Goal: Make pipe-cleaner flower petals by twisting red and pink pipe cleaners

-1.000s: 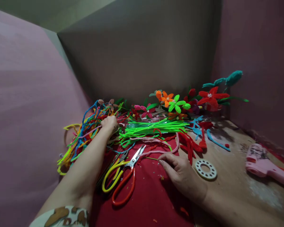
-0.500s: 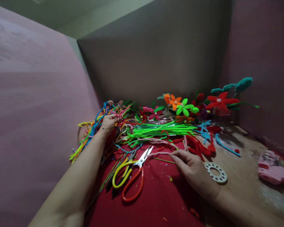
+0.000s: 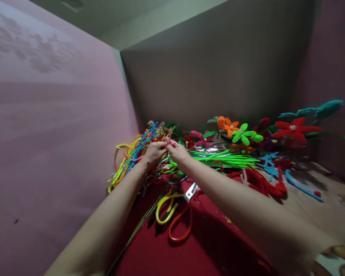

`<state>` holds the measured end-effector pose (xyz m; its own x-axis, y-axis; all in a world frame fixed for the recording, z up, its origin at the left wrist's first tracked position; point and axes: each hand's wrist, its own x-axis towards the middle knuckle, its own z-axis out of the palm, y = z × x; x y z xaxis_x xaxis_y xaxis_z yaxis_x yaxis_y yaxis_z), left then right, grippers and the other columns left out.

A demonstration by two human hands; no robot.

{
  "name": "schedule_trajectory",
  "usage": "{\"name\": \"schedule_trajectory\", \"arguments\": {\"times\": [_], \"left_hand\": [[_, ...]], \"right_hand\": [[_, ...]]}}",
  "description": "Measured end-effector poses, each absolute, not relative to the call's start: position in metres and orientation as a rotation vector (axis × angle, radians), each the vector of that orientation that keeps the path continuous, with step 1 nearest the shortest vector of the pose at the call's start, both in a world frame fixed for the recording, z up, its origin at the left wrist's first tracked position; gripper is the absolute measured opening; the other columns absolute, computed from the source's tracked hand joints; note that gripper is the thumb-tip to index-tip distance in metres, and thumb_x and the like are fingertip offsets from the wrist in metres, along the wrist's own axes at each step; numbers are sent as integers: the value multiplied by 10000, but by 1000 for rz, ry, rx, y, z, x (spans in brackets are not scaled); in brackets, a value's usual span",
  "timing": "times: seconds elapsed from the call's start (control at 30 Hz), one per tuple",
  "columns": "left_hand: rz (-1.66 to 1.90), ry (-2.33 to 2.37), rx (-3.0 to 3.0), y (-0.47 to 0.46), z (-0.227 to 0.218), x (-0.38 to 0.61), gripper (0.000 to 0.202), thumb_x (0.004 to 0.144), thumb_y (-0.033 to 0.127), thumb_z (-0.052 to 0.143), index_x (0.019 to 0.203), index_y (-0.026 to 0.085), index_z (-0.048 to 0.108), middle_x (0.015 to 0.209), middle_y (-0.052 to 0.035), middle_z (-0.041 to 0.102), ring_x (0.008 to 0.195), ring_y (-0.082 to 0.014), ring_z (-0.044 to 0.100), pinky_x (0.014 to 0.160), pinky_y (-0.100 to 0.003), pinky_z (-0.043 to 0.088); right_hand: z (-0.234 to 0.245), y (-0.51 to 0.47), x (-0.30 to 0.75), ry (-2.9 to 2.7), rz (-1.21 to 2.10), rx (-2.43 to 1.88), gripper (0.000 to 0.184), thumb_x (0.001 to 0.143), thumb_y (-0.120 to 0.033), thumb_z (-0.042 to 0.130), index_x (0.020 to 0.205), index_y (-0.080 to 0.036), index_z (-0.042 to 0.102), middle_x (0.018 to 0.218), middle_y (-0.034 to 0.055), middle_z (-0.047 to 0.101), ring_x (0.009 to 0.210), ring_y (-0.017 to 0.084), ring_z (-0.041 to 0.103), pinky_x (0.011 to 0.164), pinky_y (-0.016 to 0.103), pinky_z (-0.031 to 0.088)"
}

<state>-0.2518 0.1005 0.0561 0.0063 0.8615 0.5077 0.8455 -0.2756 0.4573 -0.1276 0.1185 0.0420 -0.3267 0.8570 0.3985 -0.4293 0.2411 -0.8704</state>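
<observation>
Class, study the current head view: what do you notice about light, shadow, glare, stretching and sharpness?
All in the head view: dim light, left wall paler than back wall; a shadow darkens the red cloth beside the right forearm; clear plastic glints; both forearms seem stretched toward the edges; the pink strand where left hand and right hand meet lacks fine detail.
</observation>
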Motion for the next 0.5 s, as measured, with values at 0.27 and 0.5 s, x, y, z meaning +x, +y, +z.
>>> {"name": "schedule_trajectory", "arguments": {"times": [0.27, 0.5], "left_hand": [[825, 2235, 2271, 98, 47, -260, 155, 737, 242, 538, 768, 181, 677, 779, -52, 672, 790, -188, 600, 706, -263, 427], [558, 2354, 2154, 93, 35, -291, 309, 846, 314, 507, 1122, 179, 535, 1151, -85, 544, 969, -193, 557, 800, -383, 483]], "right_hand": [[65, 128, -127, -1174, 1274, -501, 158, 773, -236, 466, 668, -161, 556, 685, 3, 618, 702, 120, 567, 719, 252, 453], [110, 94, -29, -939, 1243, -209, 161, 830, -166, 455, 684, -172, 521, 682, 3, 639, 691, 113, 628, 782, 297, 491]]}}
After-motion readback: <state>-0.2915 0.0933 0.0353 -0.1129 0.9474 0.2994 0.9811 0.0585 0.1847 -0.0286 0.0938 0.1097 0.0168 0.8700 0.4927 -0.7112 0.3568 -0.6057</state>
